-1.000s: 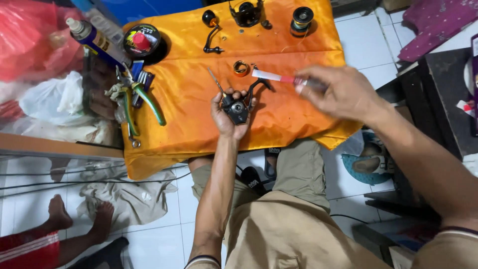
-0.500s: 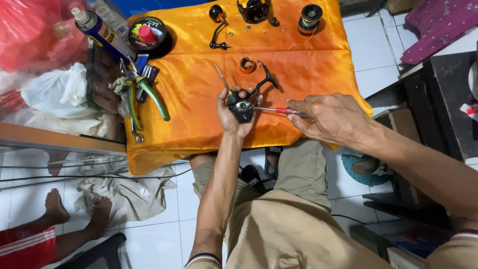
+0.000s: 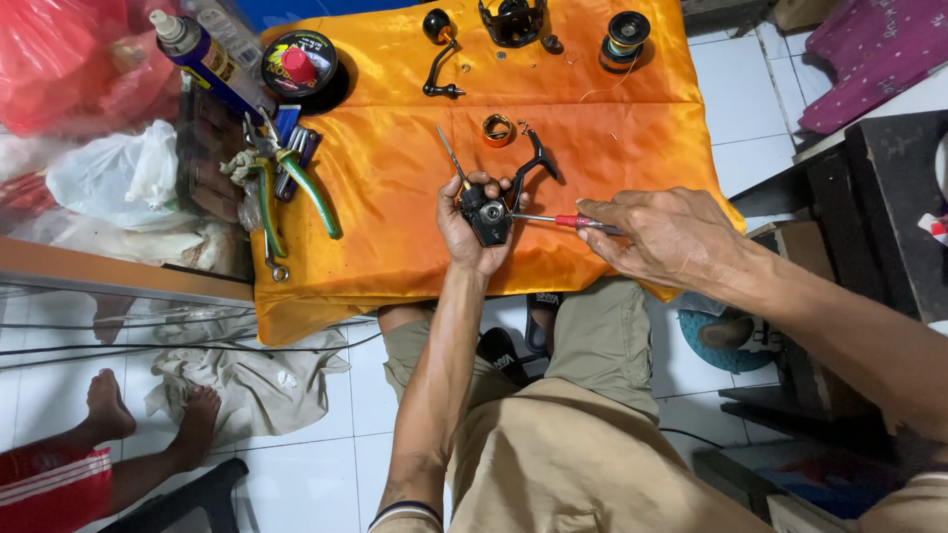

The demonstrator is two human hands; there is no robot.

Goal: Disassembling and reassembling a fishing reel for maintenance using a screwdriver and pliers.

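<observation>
My left hand [image 3: 472,229] grips a small black fishing reel body [image 3: 490,214] over the orange cloth [image 3: 395,168]; its thin shaft and bail arm stick out above my fingers. My right hand [image 3: 664,235] holds a red-handled screwdriver [image 3: 565,221], whose metal tip touches the side of the reel body. A small orange ring [image 3: 498,129] lies on the cloth just above the reel.
Green-handled pliers [image 3: 296,183], a wrench and a blue spray can [image 3: 202,57] lie at the cloth's left. A line spool [image 3: 298,64], a crank handle [image 3: 437,54], another reel body [image 3: 512,20] and a spool [image 3: 625,38] sit farther back. Another person's feet [image 3: 148,419] rest on the floor at left.
My right hand came down from above the reel and swung the screwdriver round, so its tip now meets the reel's side. The left hand kept holding the reel.
</observation>
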